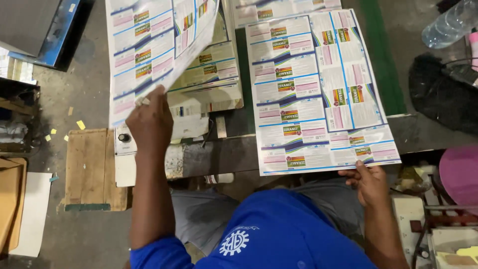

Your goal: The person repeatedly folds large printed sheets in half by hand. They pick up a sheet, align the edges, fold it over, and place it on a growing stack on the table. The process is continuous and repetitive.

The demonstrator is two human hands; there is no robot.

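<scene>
Head view | left hand (148, 122) fingers pinching lifted printed sheet (154, 45), curling up far-left | right hand (367, 180) fingers gripping near edge of flat sheet stack (318, 89) on bench (219, 157) (long axis near-to-far)

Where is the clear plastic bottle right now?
In the head view, the plastic bottle lies at the top right corner, above the black bag and right of the green strip.
</scene>
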